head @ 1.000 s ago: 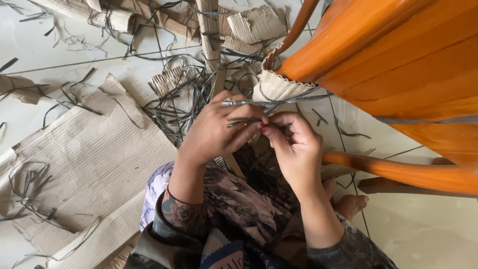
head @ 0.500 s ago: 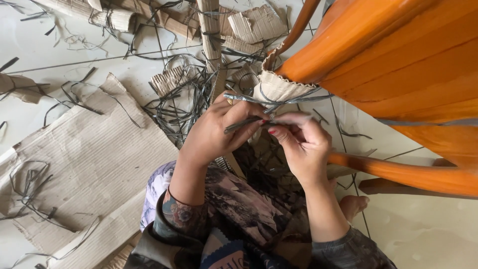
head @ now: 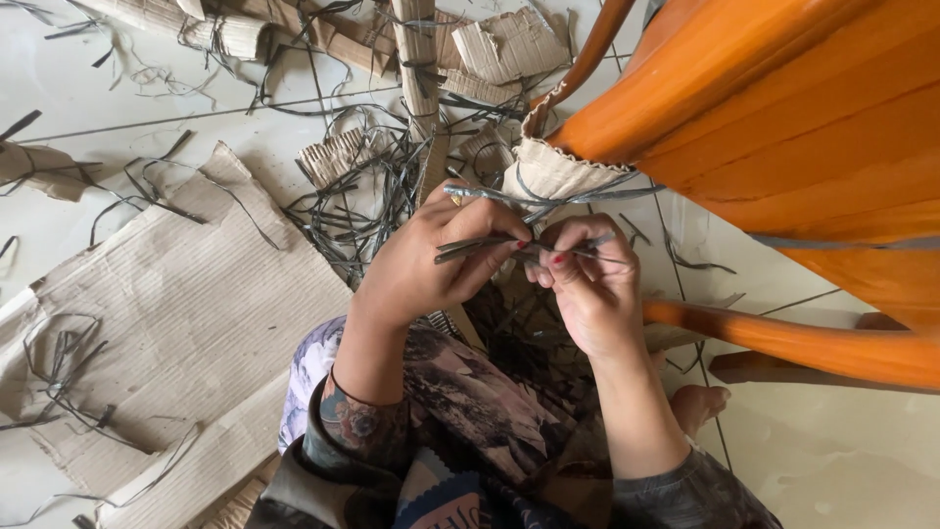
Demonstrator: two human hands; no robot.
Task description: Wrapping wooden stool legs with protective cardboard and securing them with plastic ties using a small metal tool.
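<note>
L hand [head: 431, 264] & R hand [head: 587, 279] both pinch thin grey strapping strips [head: 480, 243]. Prob light, springy, slick; grip near ends.

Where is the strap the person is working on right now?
In the head view, the grey strap sits just right of centre, pinched between the left hand and right hand, below the cardboard-wrapped orange chair.

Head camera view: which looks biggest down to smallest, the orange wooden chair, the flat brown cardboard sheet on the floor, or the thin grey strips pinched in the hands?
1. Orange wooden chair, though nearer the camera.
2. Flat brown cardboard sheet.
3. Thin grey strips.
</note>
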